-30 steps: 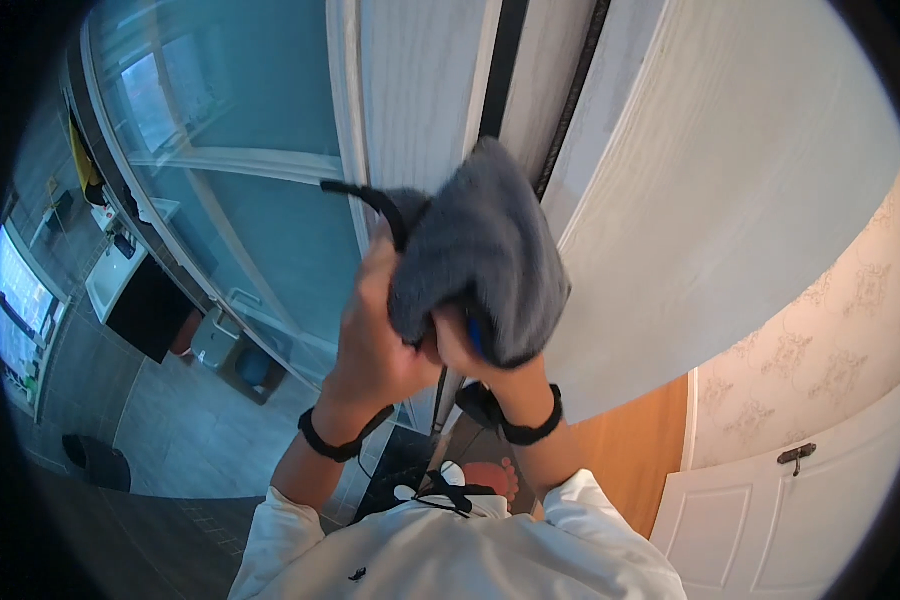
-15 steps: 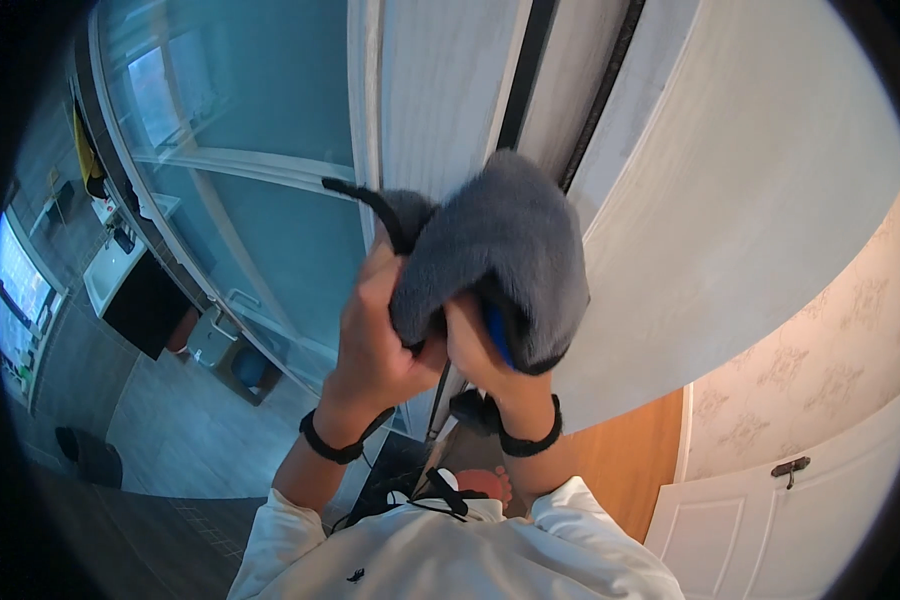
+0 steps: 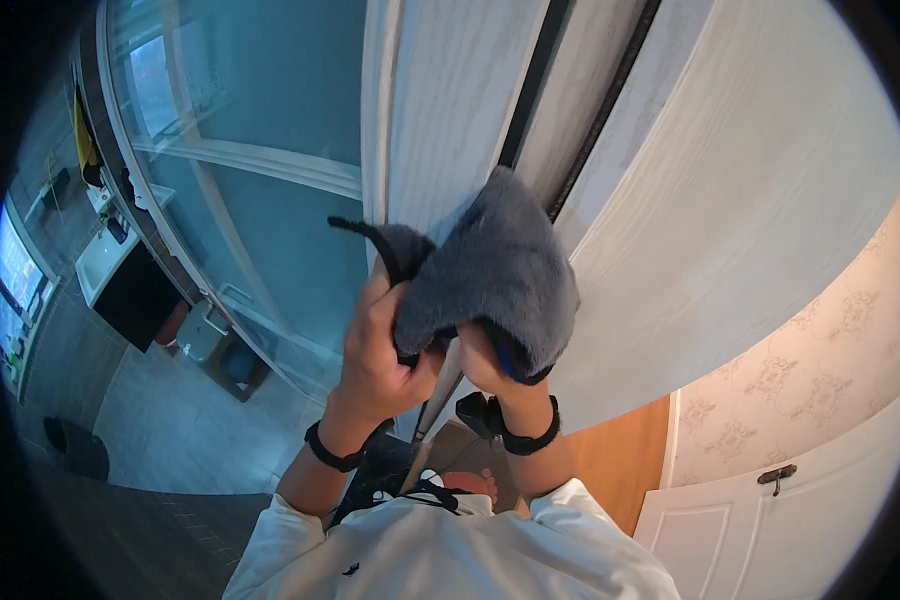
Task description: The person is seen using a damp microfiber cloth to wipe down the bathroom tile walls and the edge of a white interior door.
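Both my hands are raised in front of the white door frame, holding a thick grey fleecy cloth point(image 3: 490, 270) with a black edge and a glimpse of blue inside. My left hand point(image 3: 375, 345) is closed round its left part, where a black strip sticks out toward the left. Under the fold, my right hand point(image 3: 485, 360) grips the cloth from below; most of those fingers are hidden by it. A black band circles each wrist, and a small dark piece hangs at the right one.
A frosted glass door point(image 3: 280, 240) stands on the left, with a sink point(image 3: 105, 262) and grey floor beyond it. On the right are a large pale panel point(image 3: 730, 200), wooden flooring point(image 3: 610, 450) and a white door point(image 3: 740, 530) with a dark handle.
The cloth and both hands sit slightly lower in the view, and the cloth's right part has tilted a little. The surroundings have shifted slightly with my head. Both hands keep their grip.
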### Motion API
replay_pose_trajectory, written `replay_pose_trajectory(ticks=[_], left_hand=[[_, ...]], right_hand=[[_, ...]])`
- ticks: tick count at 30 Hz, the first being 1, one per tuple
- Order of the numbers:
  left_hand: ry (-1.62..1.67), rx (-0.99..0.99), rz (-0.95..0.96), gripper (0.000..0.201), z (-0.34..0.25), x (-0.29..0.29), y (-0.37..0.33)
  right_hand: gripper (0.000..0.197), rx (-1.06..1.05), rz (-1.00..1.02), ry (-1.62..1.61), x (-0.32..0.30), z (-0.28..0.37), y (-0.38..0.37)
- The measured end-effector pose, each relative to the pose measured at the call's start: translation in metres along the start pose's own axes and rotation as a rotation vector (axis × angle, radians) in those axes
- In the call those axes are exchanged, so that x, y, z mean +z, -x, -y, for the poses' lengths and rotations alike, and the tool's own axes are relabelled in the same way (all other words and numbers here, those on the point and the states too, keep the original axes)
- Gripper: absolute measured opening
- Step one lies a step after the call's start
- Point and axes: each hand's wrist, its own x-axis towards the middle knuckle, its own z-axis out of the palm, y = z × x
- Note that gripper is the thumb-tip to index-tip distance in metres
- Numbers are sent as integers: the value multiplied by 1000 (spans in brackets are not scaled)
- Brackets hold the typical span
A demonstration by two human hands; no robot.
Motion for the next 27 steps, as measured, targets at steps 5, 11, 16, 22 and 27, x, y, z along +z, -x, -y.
replay_pose_trajectory(ticks=[5,11,16,22,27], left_hand=[[-84,5,144,59,5,11,32],[13,-12,-28,60,3,10,20],[-224,35,-7,71,-2,8,14],[-290,-28,218,49,49,21,110],[-255,-164,314,47,45,15,151]], right_hand=[[48,-65,-12,71,13,-13,35],[44,174,111,-348,5,2,9],[44,-35,122,-93,18,-2,21],[25,-111,70,-26,41,-27,81],[32,102,78,-142,56,-30,133]])
